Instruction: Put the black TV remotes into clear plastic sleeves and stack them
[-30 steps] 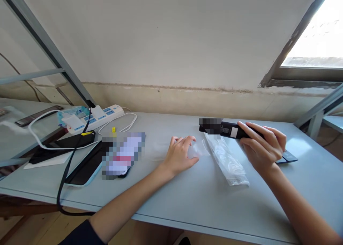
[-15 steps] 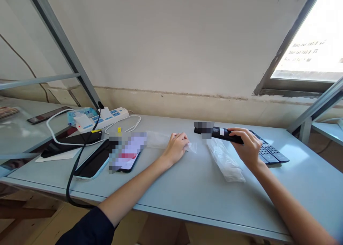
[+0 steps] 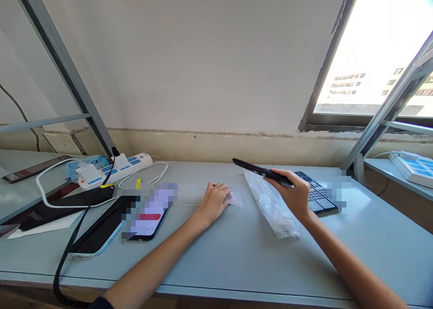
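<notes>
My right hand [image 3: 293, 192] grips one end of a slim black device [image 3: 259, 169], its far end pointing left, above the desk. Below and left of that hand, a clear plastic bag [image 3: 272, 205] lies crumpled on the desk. My left hand [image 3: 214, 200] rests on a small clear plastic wrapper [image 3: 234, 198], its fingers curled together over it. Partly behind my right hand is a black keyboard [image 3: 314, 192].
The grey desk [image 3: 243, 264] holds a lit phone [image 3: 152, 214], a dark phone [image 3: 99, 228], a white power strip [image 3: 130, 164] and a black cable [image 3: 72, 241] at the left. A metal frame post [image 3: 64, 65] rises behind them.
The black device has turned in my right hand and now shows its thin edge. My left hand stays on the wrapper. The whole view has shifted, with more of the right side showing.
</notes>
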`<state>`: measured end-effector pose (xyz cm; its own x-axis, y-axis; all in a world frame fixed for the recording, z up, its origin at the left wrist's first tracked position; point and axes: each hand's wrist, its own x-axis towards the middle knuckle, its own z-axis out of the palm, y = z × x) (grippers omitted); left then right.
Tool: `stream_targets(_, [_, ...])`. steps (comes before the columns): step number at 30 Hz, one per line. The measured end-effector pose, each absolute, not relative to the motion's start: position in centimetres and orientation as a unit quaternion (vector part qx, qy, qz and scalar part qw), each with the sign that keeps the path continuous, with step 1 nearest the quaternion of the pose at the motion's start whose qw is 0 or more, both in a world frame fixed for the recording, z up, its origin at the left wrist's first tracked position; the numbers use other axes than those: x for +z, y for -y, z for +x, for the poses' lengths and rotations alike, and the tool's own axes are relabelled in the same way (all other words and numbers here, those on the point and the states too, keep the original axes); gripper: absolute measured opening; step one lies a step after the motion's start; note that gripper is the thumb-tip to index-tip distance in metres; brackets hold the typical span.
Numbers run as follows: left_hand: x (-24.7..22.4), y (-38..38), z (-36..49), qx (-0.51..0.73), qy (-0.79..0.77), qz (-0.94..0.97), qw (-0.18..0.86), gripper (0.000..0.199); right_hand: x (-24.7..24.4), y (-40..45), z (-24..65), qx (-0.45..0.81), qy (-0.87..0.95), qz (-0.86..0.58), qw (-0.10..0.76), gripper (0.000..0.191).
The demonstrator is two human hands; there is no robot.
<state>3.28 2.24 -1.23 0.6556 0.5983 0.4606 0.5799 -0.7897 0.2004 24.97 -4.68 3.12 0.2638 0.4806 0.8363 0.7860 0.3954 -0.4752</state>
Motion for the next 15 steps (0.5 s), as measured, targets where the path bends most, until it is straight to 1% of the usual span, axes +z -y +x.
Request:
stream_targets(2, [-1.3,-2.3,3.3,0.255,-0.327,0.910,0.018,0.005,3.2,4.7,24.4,-0.055,0.543,-0.553,0.630,0.036])
stream_targets(5, [-1.3,-2.2,3.4,0.250,-0.338,0.907,0.024,0.008,3.4,4.6,23.7,0.081,0.438,-0.568,0.692,0.052])
stream_targets(7, [-1.3,-2.0,3.5,0.251,-0.343,0.905,0.030,0.006,3.5,4.5,23.6,0.147,0.382,-0.567,0.714,0.057])
stream_targets(12, [-1.2,-1.4,3.9,0.249,-0.338,0.906,0.048,0.014,3.9,4.1,24.2,0.232,0.312,-0.565,0.728,0.060])
stream_targets(15, [-1.2,-1.1,4.1,0.249,-0.332,0.908,0.061,0.016,3.9,3.9,24.8,0.250,0.297,-0.560,0.732,0.050])
